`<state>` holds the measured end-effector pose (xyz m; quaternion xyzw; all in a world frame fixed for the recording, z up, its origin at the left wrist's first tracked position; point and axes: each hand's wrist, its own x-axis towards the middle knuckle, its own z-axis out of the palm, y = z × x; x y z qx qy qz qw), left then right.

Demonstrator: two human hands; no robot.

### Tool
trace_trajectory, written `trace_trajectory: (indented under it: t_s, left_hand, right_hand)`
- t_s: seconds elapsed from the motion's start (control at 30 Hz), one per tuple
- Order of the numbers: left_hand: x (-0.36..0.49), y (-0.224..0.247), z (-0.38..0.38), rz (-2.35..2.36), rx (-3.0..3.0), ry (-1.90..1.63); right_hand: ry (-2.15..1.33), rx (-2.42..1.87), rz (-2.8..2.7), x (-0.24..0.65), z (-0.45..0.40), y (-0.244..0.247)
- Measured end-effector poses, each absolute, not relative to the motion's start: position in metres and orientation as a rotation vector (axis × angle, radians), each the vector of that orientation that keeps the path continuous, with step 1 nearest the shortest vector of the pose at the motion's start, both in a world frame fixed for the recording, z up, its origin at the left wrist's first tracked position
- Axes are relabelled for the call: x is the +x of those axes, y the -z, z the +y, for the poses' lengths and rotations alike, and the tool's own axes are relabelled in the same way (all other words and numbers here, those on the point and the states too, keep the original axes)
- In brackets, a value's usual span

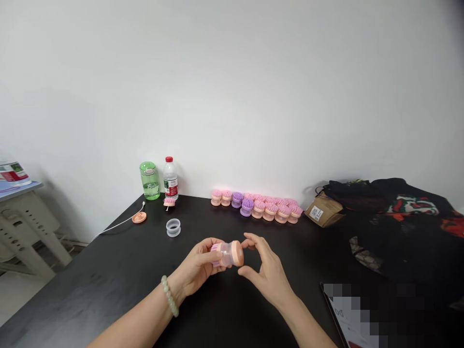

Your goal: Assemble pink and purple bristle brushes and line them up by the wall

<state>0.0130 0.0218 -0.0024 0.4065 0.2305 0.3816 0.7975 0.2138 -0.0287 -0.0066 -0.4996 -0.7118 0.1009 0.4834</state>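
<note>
In the head view, the left hand (198,266) holds a waisted, round brush with pink bristles, a clear middle and a peach-coloured end cap (227,254) above the black surface (119,275). The brush lies sideways: its bristle end sits within the left fingers, the thumb pressed across its near side and the other fingers curled around behind and beneath, while the clear middle and the cap project beyond them towards the right hand (266,270). The right fingers are spread from the thumb in an open curve facing the cap, the index fingertip just beside its upper edge and the thumb tip near its lower edge; whether either touches cannot be told. Left of the hands, a clear, waisted plastic ring (174,232) stands on the surface, near a flat, round, peach-coloured disc (139,217). Behind the hands, pink and purple round bristle brushes (270,210) stand close together by the wall.
</note>
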Motion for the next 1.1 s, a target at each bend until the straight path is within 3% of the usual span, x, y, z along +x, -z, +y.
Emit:
trace_trajectory:
  t_s: [0.67,0.9,1.1]
  left_hand:
    - [0.013,-0.004,0.019,0.582,1.03,-0.853]
    - [0.007,-0.005,0.026,0.844,1.564,-1.03]
    - [0.008,-0.006,0.027,0.804,1.427,-1.0]
  right_hand:
    - [-0.387,-1.316,-1.641,0.207,-0.028,0.007]
    - [-0.784,-1.362,-1.384,0.198,-0.017,0.023]
    - [-0.89,-1.052,-1.344,0.201,-0.008,0.027]
